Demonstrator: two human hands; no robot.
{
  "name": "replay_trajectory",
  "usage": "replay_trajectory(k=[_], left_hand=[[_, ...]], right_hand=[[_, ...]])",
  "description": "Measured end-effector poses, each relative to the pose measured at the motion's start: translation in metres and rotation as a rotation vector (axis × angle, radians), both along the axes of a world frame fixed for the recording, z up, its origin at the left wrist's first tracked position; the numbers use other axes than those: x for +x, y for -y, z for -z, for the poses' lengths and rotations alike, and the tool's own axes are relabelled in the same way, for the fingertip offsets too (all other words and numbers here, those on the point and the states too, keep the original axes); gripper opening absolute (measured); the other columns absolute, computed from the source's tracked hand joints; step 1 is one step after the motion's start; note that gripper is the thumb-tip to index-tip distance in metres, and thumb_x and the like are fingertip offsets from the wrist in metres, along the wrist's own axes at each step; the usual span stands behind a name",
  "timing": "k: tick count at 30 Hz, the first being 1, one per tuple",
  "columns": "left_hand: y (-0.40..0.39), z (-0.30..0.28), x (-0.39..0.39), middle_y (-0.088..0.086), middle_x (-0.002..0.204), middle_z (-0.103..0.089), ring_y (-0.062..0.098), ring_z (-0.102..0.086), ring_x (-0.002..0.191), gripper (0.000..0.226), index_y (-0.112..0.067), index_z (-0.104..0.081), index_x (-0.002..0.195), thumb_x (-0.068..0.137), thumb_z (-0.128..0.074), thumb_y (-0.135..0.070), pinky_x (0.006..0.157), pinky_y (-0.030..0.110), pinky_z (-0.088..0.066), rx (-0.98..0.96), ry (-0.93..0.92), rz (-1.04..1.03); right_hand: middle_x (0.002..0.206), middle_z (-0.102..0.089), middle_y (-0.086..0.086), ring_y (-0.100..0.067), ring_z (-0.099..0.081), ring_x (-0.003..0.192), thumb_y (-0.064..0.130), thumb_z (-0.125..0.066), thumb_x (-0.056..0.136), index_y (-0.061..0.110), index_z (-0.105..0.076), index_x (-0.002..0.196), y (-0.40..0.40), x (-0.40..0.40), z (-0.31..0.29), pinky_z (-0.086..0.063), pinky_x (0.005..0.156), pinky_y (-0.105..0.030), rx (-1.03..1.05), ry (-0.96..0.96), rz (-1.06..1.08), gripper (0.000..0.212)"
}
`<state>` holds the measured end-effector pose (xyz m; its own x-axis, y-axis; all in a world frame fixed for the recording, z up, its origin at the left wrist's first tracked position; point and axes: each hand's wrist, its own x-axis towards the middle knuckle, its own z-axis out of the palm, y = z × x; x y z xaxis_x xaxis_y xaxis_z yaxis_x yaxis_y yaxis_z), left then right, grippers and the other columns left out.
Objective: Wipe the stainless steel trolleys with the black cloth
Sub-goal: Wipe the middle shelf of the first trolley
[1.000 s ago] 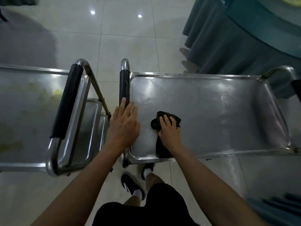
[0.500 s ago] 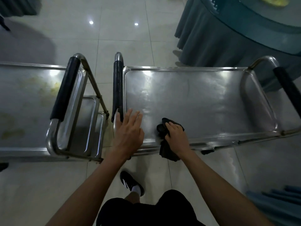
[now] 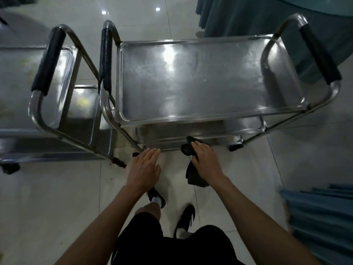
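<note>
We see two trolleys, one cloth, two hands.
Our right hand (image 3: pixel 205 159) holds the black cloth (image 3: pixel 193 165) at the near edge of the right trolley's (image 3: pixel 191 81) bottom shelf; our left hand (image 3: pixel 145 167) reaches flat, fingers straight, beside it. The left trolley (image 3: pixel 38 77) stands close.

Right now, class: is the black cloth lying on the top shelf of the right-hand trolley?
No: the right hand holds the black cloth down at the lower shelf's front edge, below the top shelf.

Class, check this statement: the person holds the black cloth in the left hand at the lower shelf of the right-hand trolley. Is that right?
Not quite. In the head view, the right hand holds the black cloth at the lower shelf of the right-hand trolley; the left hand is open and holds nothing.
</note>
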<state>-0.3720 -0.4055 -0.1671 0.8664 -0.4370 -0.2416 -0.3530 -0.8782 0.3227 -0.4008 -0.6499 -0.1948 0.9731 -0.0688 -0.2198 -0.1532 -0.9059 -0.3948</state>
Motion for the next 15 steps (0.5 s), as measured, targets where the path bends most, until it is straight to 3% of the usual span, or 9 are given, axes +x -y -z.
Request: replay_trajectory(k=[5,15], left_hand=[[-0.018,0.018,-0.014,0.005,0.145,-0.048,0.024,-0.041,0.135,0.056,-0.014,-0.042,0.146,0.093,-0.055,-0.031,0.105,0.042,-0.04,0.017,-0.054,-0.011],[-0.037,0.1,0.017,0.008,0.147,-0.047,0.027,-0.041,0.135,0.055,-0.016,-0.041,0.147,0.096,-0.054,-0.029,0.106,0.045,-0.037,-0.021,-0.195,-0.01]], right_hand=[[0.155,-0.042,-0.006,-0.028,-0.036,0.142,0.02,-0.055,0.099,0.015,-0.038,0.152,-0.004,-0.019,0.013,-0.039,0.109,-0.051,-0.02,-0.098,-0.021,0.056],[0.153,-0.043,-0.013,-0.035,-0.041,0.137,0.012,-0.059,0.097,0.01,-0.041,0.15,-0.003,-0.005,0.086,-0.043,0.104,-0.054,-0.032,-0.176,0.023,0.056]])
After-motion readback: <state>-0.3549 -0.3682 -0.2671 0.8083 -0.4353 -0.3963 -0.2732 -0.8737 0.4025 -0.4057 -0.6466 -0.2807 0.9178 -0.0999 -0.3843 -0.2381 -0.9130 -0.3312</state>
